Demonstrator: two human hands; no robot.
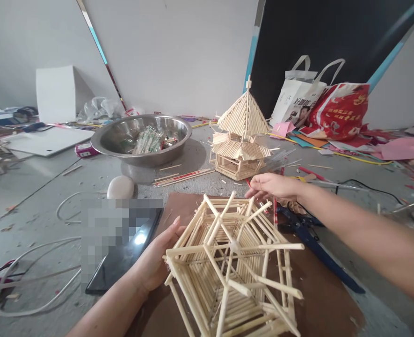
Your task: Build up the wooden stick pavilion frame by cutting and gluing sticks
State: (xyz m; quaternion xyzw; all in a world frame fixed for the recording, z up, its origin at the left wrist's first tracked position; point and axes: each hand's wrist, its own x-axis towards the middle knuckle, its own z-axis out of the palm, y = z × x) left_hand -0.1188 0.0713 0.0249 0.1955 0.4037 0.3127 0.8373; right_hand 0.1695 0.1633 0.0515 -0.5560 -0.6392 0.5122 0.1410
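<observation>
A hexagonal frame of pale wooden sticks (233, 281), with beams spreading from a glued hub, rests on a brown board (315, 299). My left hand (161, 252) grips its left side; the thumb shows, while the other fingers are partly hidden behind the sticks. Beyond the frame's far right corner, my right hand (272, 187) is closed with bent fingers. A slim red-and-white piece shows by its fingertips and below the palm; whether it is held is unclear. Just behind stands a tiered stick pagoda (243, 117) with a pointed roof.
A steel basin (141, 140) holds packaged sticks. Left of the board lie a dark-screened tablet (140, 238), a white rounded object (120, 187) and a white cable (27, 241). Blue-handled pliers (328, 257) lie at right. Bags (340, 112) and coloured paper stand behind.
</observation>
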